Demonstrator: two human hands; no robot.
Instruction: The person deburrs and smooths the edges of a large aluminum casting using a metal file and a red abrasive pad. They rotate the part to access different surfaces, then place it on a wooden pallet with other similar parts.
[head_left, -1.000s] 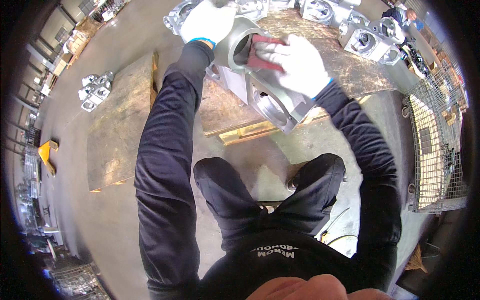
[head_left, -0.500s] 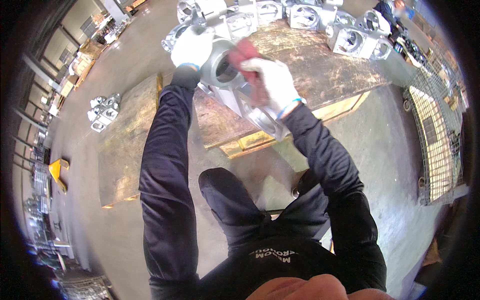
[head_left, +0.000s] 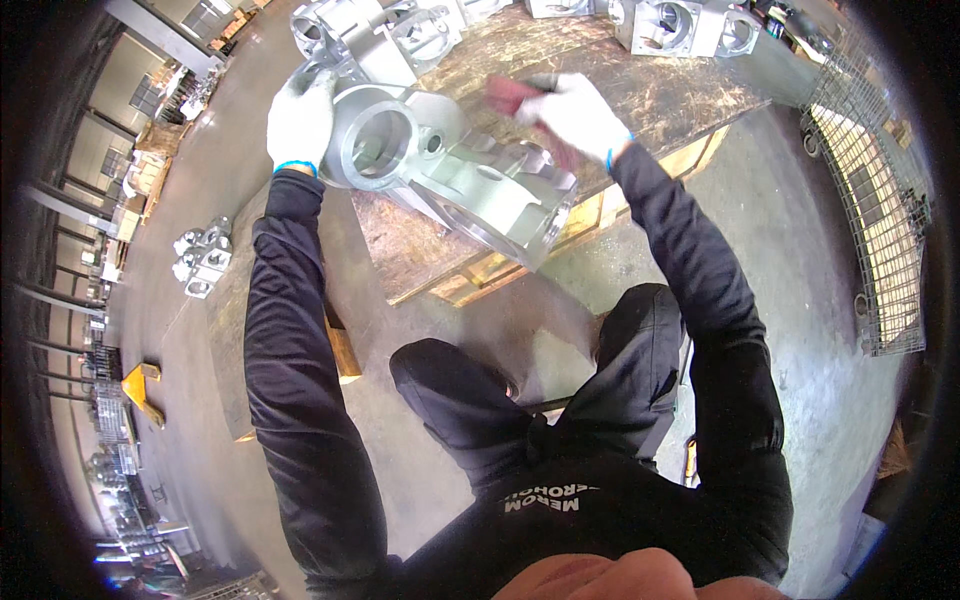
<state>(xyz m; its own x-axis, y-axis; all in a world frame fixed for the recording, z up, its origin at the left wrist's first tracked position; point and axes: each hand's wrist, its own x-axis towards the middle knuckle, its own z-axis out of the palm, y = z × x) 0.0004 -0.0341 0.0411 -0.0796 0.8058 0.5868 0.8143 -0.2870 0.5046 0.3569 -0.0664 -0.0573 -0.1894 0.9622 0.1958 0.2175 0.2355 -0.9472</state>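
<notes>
A large silver-grey cast metal housing [head_left: 490, 196] lies slanted at the front edge of a worn wooden table [head_left: 690, 90], its round bore toward the left. My left hand [head_left: 302, 120], in a white glove, closes on the housing beside that ring; its fingertips are partly hidden. Above and to the right of the part, my right hand [head_left: 580, 118], also white-gloved, grips a limp dark red pad [head_left: 510, 94]. A second piece of the pad hangs below the fingers, close to the housing's far side.
Several similar castings [head_left: 420, 38] stand along the far side of the table. A lower wooden platform [head_left: 228, 350] is at the left, with more castings [head_left: 203, 258] beyond it. A wire mesh cage [head_left: 870, 220] stands at the right, and a yellow pallet jack [head_left: 143, 392] at the far left.
My right hand with the red pad has moved away from the ring, to the right. My left hand and the ring end now sit farther left, and the view has shifted.
</notes>
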